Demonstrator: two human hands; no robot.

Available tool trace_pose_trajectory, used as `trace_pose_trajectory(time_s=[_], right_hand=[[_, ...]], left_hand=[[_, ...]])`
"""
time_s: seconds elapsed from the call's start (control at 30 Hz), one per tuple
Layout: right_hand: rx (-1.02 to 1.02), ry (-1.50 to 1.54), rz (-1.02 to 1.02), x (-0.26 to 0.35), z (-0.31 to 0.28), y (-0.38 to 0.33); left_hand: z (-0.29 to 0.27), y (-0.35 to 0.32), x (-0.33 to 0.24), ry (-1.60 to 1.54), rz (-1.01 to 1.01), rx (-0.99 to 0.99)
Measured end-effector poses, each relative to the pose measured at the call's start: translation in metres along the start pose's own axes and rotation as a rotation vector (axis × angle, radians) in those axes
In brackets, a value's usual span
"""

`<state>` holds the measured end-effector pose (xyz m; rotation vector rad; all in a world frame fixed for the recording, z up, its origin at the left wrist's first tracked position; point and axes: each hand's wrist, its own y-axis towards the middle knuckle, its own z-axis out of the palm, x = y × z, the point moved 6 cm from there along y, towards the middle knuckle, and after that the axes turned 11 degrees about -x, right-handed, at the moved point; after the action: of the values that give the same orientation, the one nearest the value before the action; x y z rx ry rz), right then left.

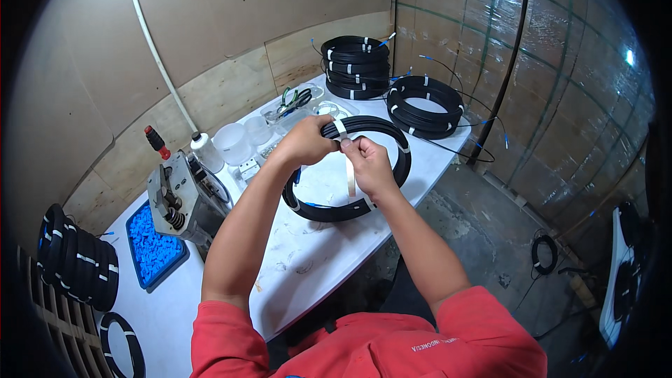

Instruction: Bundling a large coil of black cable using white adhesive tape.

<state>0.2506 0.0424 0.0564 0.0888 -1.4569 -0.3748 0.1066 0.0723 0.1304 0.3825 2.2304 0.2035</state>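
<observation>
A coil of black cable [336,213] lies on the white table in front of me, bound with white bands at several places. My left hand [308,140] is closed round the coil's far left side, beside a white band. At the inner edge there, my right hand [371,166] pinches a strip of white tape [351,182], whose free end hangs down inside the ring. The thumbs of both hands nearly meet at this band. Blue-tipped cable ends show at the coil's left and near inner side. Fingers under the coil are hidden.
Stacked black coils [355,70] and a lower pile [425,108] stand at the far right. On the left are a bench press [178,196], a tray of blue parts [150,245], a white bottle [205,150], clear tubs [232,143] and pliers [297,100]. More coils [77,259] stand far left.
</observation>
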Motion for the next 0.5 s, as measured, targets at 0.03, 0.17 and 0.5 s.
trace_pose_trajectory(time_s=[0.03,0.17,0.5], right_hand=[[-0.025,0.03,-0.009,0.0,0.001,0.001],[-0.039,0.092,-0.13,0.004,0.002,0.005],[0.083,0.051,-0.08,0.003,0.002,-0.008]], left_hand=[[0.001,0.0,0.0,0.022,0.003,0.009],[-0.005,-0.004,-0.013,-0.015,0.001,0.121],[-0.01,-0.01,-0.015,-0.299,-0.353,0.089]])
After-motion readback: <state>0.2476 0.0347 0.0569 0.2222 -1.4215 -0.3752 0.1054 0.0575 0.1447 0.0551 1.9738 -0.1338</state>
